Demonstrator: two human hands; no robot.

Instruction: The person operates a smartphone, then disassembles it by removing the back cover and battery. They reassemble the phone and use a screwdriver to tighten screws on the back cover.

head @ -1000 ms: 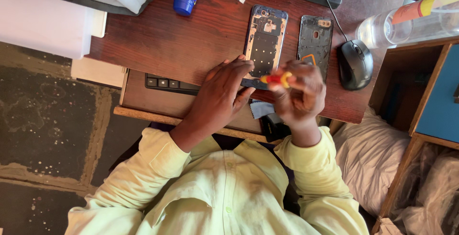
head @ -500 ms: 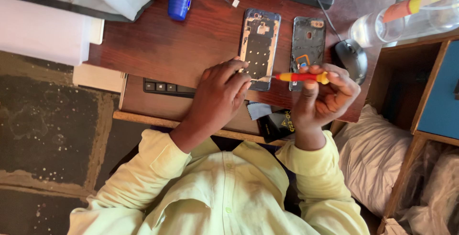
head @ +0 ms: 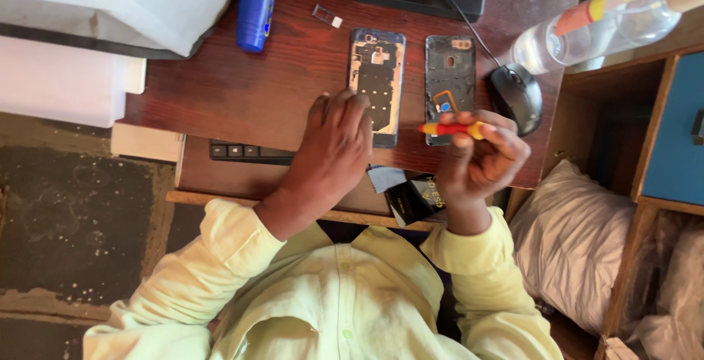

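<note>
Head view: right hand [head: 480, 158] fingers [head: 506, 129] closed around screwdriver [head: 451, 129].

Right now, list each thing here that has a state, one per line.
opened phone body: flat on the desk, insides exposed, under the left hand's fingertips
phone back cover: lying apart, inner side up
screwdriver: held level
left hand: open, pressing
right hand: shut on the screwdriver
clear bottle: lying on its side
</note>
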